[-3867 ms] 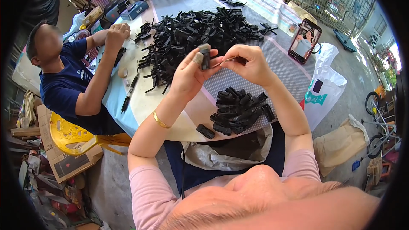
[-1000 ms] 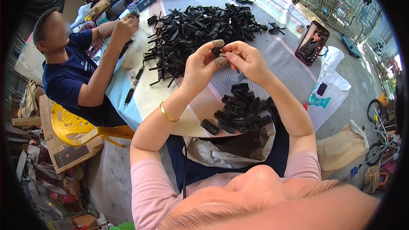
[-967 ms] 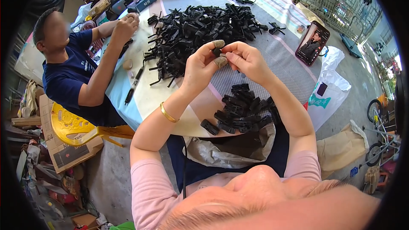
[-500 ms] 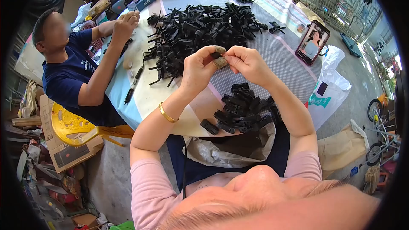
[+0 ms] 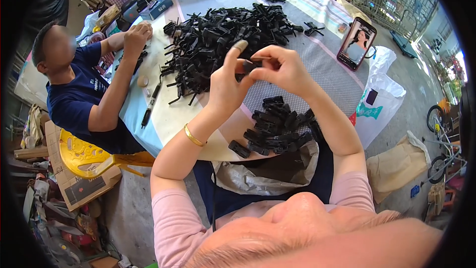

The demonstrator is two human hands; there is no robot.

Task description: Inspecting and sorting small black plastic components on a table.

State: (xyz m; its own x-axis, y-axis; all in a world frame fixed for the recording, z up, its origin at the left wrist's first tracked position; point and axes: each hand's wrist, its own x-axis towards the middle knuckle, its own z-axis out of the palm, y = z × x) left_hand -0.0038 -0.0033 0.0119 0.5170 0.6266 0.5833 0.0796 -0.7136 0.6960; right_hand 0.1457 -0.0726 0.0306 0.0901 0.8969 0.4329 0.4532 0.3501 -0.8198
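Above the table, my left hand (image 5: 227, 82) and my right hand (image 5: 281, 71) meet at a small black plastic part (image 5: 247, 66). The left thumb and fingers close on it while the left index finger, wrapped in tan tape, points up. From the other side, my right thumb and fingertips pinch at the same part, whose far end they partly hide. Beyond my hands spreads a large heap of black plastic parts with thin prongs (image 5: 213, 34). A smaller pile of compact black parts (image 5: 277, 126) lies at the near table edge, between my forearms.
An open sack (image 5: 238, 181) rests at my lap below the edge. A phone (image 5: 356, 44) stands at the right, beside a white plastic bag (image 5: 382, 97). Across the left side, a co-worker (image 5: 94, 89) sits on a yellow chair (image 5: 82, 156), hands raised. A black pen-like tool (image 5: 150, 105) lies nearby.
My left index finger has lifted away from the part, and my fingers have shifted around it. The whole view has moved slightly. The piles look the same.
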